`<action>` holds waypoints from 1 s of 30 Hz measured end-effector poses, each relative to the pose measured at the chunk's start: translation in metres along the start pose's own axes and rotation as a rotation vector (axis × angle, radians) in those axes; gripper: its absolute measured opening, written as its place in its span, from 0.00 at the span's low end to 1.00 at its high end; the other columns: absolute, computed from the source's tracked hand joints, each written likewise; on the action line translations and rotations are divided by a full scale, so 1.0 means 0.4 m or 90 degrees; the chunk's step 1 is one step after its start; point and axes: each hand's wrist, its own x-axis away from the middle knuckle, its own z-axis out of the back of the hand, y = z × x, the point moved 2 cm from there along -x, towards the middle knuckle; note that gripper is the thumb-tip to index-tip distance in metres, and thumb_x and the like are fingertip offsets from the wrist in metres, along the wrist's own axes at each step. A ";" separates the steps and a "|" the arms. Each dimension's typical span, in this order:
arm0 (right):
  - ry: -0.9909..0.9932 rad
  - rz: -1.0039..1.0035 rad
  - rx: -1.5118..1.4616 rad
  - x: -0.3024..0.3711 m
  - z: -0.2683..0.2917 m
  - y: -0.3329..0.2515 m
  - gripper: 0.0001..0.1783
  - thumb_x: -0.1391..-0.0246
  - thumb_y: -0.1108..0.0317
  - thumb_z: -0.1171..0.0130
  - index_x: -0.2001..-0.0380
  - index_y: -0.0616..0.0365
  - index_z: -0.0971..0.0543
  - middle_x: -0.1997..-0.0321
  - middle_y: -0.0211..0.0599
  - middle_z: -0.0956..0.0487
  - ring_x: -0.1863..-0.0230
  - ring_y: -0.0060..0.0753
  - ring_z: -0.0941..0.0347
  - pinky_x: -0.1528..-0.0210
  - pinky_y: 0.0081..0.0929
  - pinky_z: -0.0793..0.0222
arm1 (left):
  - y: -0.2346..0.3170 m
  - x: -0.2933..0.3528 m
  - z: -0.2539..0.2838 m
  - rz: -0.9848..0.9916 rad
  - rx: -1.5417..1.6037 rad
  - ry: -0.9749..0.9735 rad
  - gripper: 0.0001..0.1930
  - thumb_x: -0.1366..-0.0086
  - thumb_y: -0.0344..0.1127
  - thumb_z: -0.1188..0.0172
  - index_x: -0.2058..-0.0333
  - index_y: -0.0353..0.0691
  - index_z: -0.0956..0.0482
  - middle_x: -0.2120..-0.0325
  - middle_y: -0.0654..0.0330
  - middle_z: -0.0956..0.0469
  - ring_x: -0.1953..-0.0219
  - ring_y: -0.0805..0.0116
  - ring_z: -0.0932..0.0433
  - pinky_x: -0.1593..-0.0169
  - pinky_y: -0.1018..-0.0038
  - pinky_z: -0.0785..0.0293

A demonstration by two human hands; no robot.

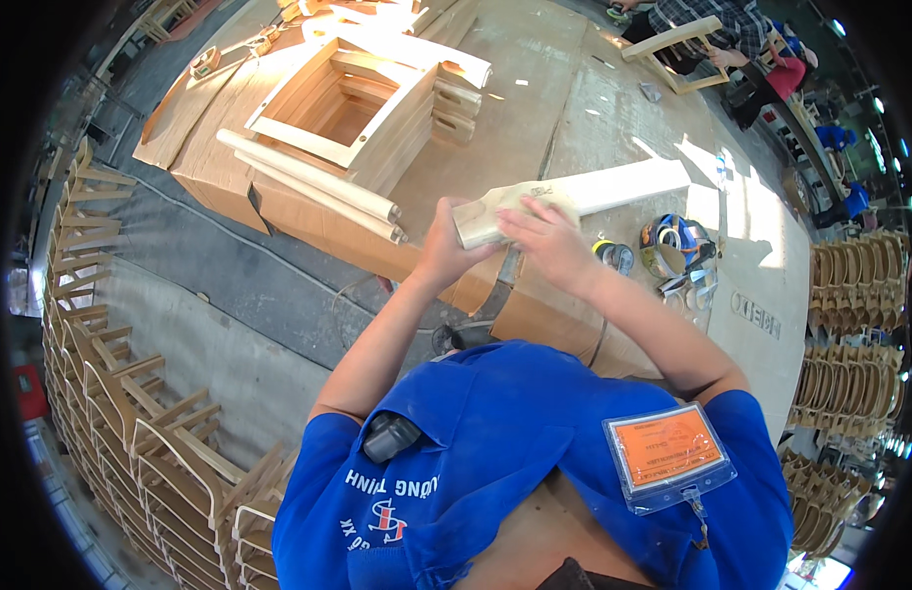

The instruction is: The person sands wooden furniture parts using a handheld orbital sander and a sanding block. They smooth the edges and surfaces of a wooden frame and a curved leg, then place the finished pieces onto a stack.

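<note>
Here's the big cardboard-covered tabletop [599, 118], a broad surface for bulky pieces, and on its far left the stacked wooden frames [397, 152] sit squared up, probably to save room. Two slim rails [313, 182] lie side by side along the near flank of that stack, close to the edge and likely within easy reach.

Now the centre of it: the pale board [628, 185], up in front of the chest, slanting away to the right over the tabletop. The left hand [451, 246] has its grip closed around the near end, seemingly to steady it. Up top, the right hand [549, 246] lays its fingers across a pale sheet [545, 194], apparently keeping it snug to the wood; the thumb is out of sight, so whether that grip pinches, I cannot tell.

Just right, a round tub [663, 258] with a small jar [613, 258] beside it, both handy yet out of the board's way.

And the writing! Dark stencilled capitals [756, 315] run reversed on the tabletop's right; white lettering [392, 487] stands upside down on the blue shirt [535, 403]; an orange badge [669, 447] carries fine print; dark marks dot the sheet, too faint to make out.
</note>
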 end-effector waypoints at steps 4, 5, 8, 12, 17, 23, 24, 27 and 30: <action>0.056 0.106 -0.048 0.011 -0.025 -0.022 0.24 0.52 0.73 0.44 0.48 0.49 0.24 0.40 0.26 0.28 0.36 0.47 0.38 0.36 0.44 0.42 | -0.004 0.003 -0.002 0.004 0.022 0.000 0.35 0.55 0.35 0.25 0.53 0.36 0.39 0.57 0.47 0.27 0.52 0.55 0.25 0.51 0.64 0.28; 0.056 0.123 -0.043 0.020 -0.027 -0.008 0.24 0.51 0.73 0.45 0.48 0.49 0.24 0.40 0.26 0.28 0.36 0.47 0.38 0.36 0.43 0.42 | -0.008 0.008 -0.001 0.031 0.028 -0.010 0.35 0.54 0.34 0.26 0.53 0.36 0.39 0.57 0.47 0.27 0.52 0.55 0.25 0.51 0.64 0.28; 0.060 0.124 0.062 0.074 0.009 0.116 0.22 0.49 0.73 0.50 0.48 0.49 0.24 0.40 0.28 0.27 0.37 0.45 0.37 0.36 0.43 0.42 | -0.007 0.010 -0.001 -0.030 0.004 0.007 0.36 0.53 0.36 0.26 0.52 0.38 0.41 0.57 0.49 0.28 0.53 0.56 0.26 0.51 0.65 0.29; 0.041 -0.089 0.055 0.152 0.065 0.268 0.20 0.47 0.72 0.50 0.50 0.54 0.24 0.43 0.36 0.26 0.44 0.44 0.31 0.40 0.42 0.40 | -0.010 0.013 -0.012 -0.019 0.021 0.007 0.35 0.53 0.36 0.26 0.52 0.37 0.41 0.57 0.48 0.27 0.53 0.56 0.25 0.51 0.65 0.28; 0.133 -0.001 0.073 0.121 -0.032 0.099 0.20 0.47 0.71 0.49 0.49 0.56 0.25 0.42 0.33 0.27 0.41 0.48 0.34 0.38 0.44 0.40 | -0.006 0.020 -0.030 -0.073 0.012 0.045 0.36 0.54 0.35 0.26 0.52 0.36 0.41 0.58 0.47 0.27 0.55 0.55 0.25 0.52 0.65 0.28; 0.068 0.005 0.094 0.129 0.038 0.154 0.24 0.50 0.73 0.48 0.47 0.51 0.25 0.40 0.29 0.27 0.41 0.48 0.34 0.37 0.43 0.40 | -0.004 0.029 -0.021 -0.065 0.009 0.030 0.36 0.55 0.35 0.26 0.52 0.36 0.41 0.58 0.47 0.27 0.55 0.54 0.24 0.53 0.64 0.27; 0.064 -0.055 0.084 0.136 0.063 0.179 0.24 0.50 0.73 0.48 0.47 0.50 0.25 0.40 0.28 0.27 0.40 0.47 0.34 0.37 0.42 0.40 | -0.003 0.028 -0.022 -0.058 0.008 0.030 0.36 0.55 0.35 0.26 0.52 0.36 0.41 0.58 0.48 0.27 0.55 0.54 0.24 0.53 0.64 0.27; 0.040 -0.134 0.085 0.136 0.083 0.177 0.25 0.51 0.74 0.47 0.46 0.49 0.25 0.40 0.26 0.28 0.38 0.44 0.35 0.36 0.40 0.40 | -0.002 0.022 -0.023 -0.051 0.005 0.043 0.36 0.55 0.34 0.26 0.52 0.36 0.41 0.59 0.48 0.26 0.56 0.54 0.24 0.53 0.64 0.27; 0.064 -0.043 0.127 0.106 0.014 0.076 0.25 0.51 0.73 0.46 0.47 0.50 0.25 0.40 0.24 0.27 0.40 0.43 0.33 0.36 0.39 0.40 | -0.004 0.020 -0.025 -0.060 0.008 0.047 0.36 0.54 0.35 0.26 0.52 0.36 0.41 0.58 0.48 0.26 0.55 0.55 0.24 0.53 0.65 0.27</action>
